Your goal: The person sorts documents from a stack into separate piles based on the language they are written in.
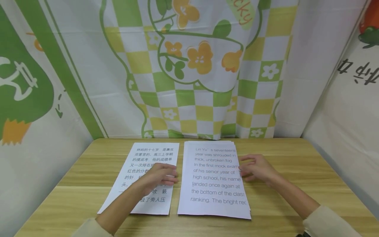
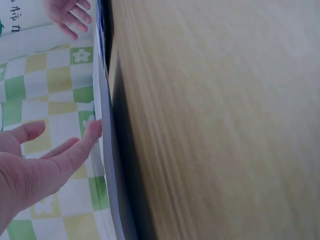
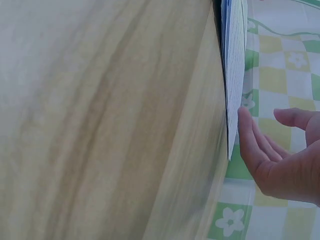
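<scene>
A sheet of paper printed with Chinese text [image 1: 127, 184] lies on the left of the wooden table. Over its right part is my left hand [image 1: 158, 179], fingers relaxed and holding nothing; in the left wrist view one fingertip of that hand [image 2: 47, 167] comes close to the paper [image 2: 114, 175] or touches it. To the right lies a stack of sheets [image 1: 213, 181], the top one printed with English text. My right hand [image 1: 257, 169] is at the stack's right edge, fingers loosely bent with nothing gripped. Its fingertips seem to meet the stack's side [image 3: 234, 75] in the right wrist view.
The wooden table [image 1: 296, 158] extends around both papers. A narrow strip of wood separates the left sheet from the stack. Behind hangs a curtain [image 1: 192, 108] with green and yellow checks, and printed cloth [image 1: 349, 125] hangs at the sides.
</scene>
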`<action>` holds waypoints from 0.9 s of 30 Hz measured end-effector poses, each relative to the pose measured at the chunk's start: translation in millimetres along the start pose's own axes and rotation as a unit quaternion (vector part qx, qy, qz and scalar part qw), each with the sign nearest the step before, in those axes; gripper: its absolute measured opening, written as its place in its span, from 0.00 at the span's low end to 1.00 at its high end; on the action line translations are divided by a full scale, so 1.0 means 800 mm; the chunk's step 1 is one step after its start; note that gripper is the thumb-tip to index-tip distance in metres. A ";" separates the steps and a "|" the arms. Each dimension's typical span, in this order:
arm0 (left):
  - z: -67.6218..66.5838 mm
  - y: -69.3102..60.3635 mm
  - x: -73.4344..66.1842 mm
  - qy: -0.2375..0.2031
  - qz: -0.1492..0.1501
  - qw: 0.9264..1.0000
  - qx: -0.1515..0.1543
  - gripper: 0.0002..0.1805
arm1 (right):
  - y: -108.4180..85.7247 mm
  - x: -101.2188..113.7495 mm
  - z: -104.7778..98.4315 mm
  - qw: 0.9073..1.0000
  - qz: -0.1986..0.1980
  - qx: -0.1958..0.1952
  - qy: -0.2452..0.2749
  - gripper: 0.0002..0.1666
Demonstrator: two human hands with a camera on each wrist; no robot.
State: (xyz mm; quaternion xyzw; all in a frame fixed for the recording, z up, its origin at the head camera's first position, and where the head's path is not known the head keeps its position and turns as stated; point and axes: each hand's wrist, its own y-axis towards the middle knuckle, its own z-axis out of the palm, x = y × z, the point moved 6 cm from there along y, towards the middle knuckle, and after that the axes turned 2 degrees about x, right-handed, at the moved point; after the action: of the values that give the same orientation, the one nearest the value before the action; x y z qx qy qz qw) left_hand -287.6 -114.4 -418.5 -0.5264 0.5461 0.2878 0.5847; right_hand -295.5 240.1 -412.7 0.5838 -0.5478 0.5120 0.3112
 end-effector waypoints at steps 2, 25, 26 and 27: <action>0.003 0.000 0.000 -0.007 0.000 1.000 0.006 0.26 | 0.000 -0.001 -0.003 1.000 0.004 -0.012 -0.005 0.33; 0.014 0.001 -0.003 -0.037 -0.009 0.999 0.022 0.27 | 0.004 -0.013 -0.007 0.999 0.041 -0.013 0.021 0.36; 0.014 0.000 -0.004 -0.037 -0.009 0.999 0.023 0.27 | 0.004 -0.013 -0.007 0.999 0.042 -0.012 0.023 0.36; 0.014 0.000 -0.004 -0.037 -0.010 0.999 0.024 0.27 | 0.004 -0.013 -0.006 0.999 0.042 -0.011 0.027 0.36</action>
State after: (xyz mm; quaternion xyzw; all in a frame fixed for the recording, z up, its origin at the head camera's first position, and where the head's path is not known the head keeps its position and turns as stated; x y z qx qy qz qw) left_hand -284.5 -103.4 -417.1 -0.5067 0.5253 0.2884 0.6198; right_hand -298.3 247.2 -421.6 0.5429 -0.5691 0.5339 0.3105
